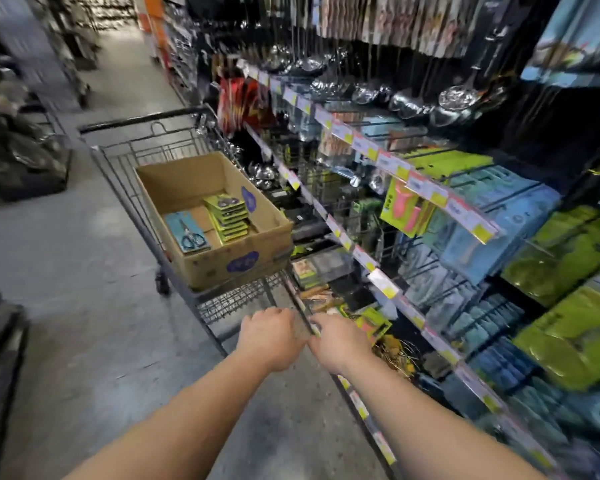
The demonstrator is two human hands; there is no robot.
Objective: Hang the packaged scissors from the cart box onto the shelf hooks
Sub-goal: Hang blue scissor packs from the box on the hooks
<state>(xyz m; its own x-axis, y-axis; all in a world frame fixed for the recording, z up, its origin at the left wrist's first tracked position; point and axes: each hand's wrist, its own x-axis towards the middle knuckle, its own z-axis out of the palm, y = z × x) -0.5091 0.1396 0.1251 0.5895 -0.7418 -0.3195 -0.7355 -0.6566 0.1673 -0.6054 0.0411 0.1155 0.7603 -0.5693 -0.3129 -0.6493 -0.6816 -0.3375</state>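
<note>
A: 2 hands are out in front of you, low and close together, at the near end of the cart point(236, 299). Your left hand point(271, 336) lies knuckles-up with its fingers reaching over the wire edge; your right hand point(338, 341) sits just beside it, fingers bent toward the same edge.

B: Are they holding anything?

A: The picture is smeared there, so you can't rely on it. They may be gripping the cart's rim, but I cannot tell whether the fingers close around it. No package shows in either hand.

B: Where are the scissors?

A: In the cardboard box point(222, 268) that stands in the cart's basket. 1 blue-carded pair of scissors point(187, 233) lies flat on the box floor at its left. Just to its right, a leaning stack of green-carded packages point(227, 216) rests against the box's right wall.

B: And the shelf?

A: The shelf point(413, 188) runs along your right, touching or nearly touching the cart's side. Its hooks point(388, 136) carry green and blue packages, with steel ladles point(458, 95) hanging above, and yellow price tags point(482, 232) line the rails.
</note>
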